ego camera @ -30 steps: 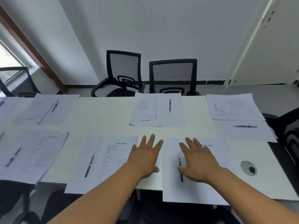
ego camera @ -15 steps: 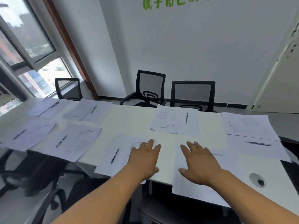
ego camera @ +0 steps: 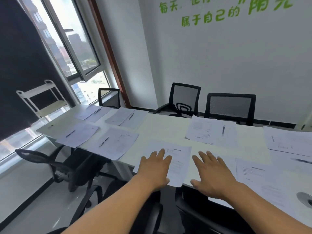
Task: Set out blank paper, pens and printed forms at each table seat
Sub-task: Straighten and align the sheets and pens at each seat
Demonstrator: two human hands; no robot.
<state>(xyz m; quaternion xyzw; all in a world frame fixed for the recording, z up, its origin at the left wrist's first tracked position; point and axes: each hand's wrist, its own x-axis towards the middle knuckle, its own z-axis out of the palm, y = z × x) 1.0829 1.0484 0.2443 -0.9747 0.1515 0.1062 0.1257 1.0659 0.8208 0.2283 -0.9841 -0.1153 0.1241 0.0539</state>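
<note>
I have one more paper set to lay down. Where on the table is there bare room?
Bare tabletop runs down the middle, bordered by the left paper sets and the far set before the chairs. A narrow strip lies between the left hand and right hand. The right end is crowded with sheets.

Both bare forearms are reaching forward from the bottom of the frame, side by side, palms facing down. The left hand (ego camera: 156,168) is lying flat with fingers straight and slightly spread. The right hand (ego camera: 213,174) is doing likewise, thumb angled out toward the left one, the two hands near but apart.
</note>
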